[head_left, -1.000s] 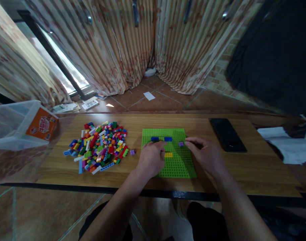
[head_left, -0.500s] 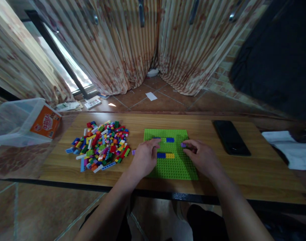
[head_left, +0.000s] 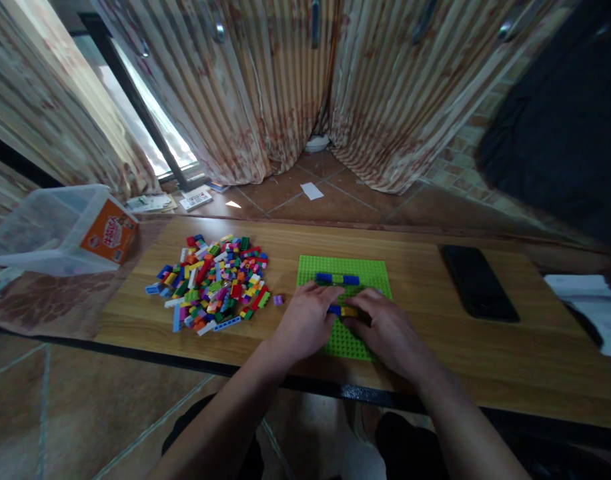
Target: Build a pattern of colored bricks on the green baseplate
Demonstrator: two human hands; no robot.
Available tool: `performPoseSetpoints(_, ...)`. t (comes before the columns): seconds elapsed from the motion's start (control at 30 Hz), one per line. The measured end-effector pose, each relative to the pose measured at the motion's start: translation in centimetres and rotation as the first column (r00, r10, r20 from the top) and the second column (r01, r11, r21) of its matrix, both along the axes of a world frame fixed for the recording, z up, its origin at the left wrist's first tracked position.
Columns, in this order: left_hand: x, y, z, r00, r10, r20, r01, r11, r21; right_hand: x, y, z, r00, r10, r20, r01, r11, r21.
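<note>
A green baseplate (head_left: 353, 347) lies on the table under both hands. Across its middle runs a row with a blue brick (head_left: 335, 310) and a yellow brick (head_left: 350, 311). My left hand (head_left: 309, 319) covers the row's left part, its fingers closed around the blue brick's end. At the right end, the thumb and index finger of my right hand (head_left: 384, 325) pinch the yellow brick. Farther back on the plate are two blue bricks (head_left: 324, 277) with a gap between them. A bit of purple brick (head_left: 379, 291) shows just behind my right hand.
Left of the plate, a purple brick (head_left: 278, 301) lies on the wooden table (head_left: 415, 267), beside a heap of mixed bricks (head_left: 220, 283). A black phone (head_left: 478, 283) rests to the right. Beyond the table's left end stands a clear plastic bin (head_left: 60, 230).
My right hand has let go of the purple brick and moved to the yellow one. My left hand has come nearer to it, along the same row. The camera view has shifted slightly.
</note>
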State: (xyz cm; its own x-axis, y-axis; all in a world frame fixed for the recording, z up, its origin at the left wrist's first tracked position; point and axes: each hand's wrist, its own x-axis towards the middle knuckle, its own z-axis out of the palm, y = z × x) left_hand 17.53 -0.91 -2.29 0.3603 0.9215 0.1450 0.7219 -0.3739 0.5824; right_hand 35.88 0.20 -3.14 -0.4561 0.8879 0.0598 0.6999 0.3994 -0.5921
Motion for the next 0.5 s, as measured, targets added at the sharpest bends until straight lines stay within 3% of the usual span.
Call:
performPoseSetpoints(0.3,0.14,0.28,-0.59,1.0,0.013,0.003,-0.013,0.999,-0.029,-0.37,-0.14,-0.35,0.993,0.044,-0.111,-0.036,0.997,0.068)
performPoseSetpoints(0.5,0.16,0.26,-0.53,0.999,0.03,-0.018,-0.031,0.999,-0.028,0.19,-0.52,-0.97,0.984,0.005,-0.177,0.009,0.997,0.079)
